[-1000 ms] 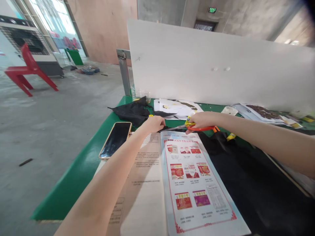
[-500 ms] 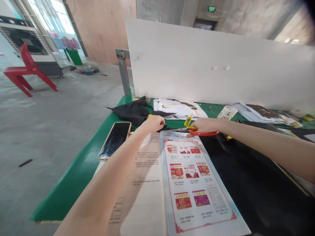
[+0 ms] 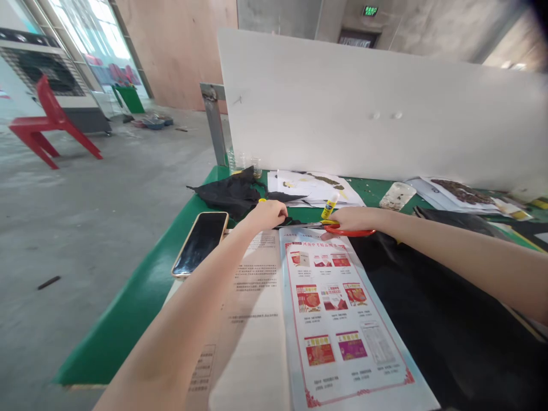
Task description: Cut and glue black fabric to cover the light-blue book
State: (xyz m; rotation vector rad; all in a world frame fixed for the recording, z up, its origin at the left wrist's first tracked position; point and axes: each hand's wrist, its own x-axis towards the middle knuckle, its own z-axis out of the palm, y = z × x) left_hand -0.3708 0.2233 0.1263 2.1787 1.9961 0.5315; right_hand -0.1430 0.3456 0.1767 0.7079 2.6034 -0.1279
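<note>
Above the top edge of an open book, my left hand is closed, its fingertips pinching a small black piece of thin material. My right hand grips a pair of scissors with red and yellow handles. The blades point left and reach the black piece beside my left fingertips; how far they are apart is hard to make out. Just behind my right hand, a yellow glue stick stands upright. A larger crumpled black sheet lies beyond my left hand.
A phone lies left of the book on the green table. Black material spreads on the right. Papers, a clear plastic container and a white board are at the back. A red chair stands on the floor.
The scissors and my right hand have shifted slightly left, toward my left fingertips. My left hand stays in nearly the same place, still pinching the black piece.
</note>
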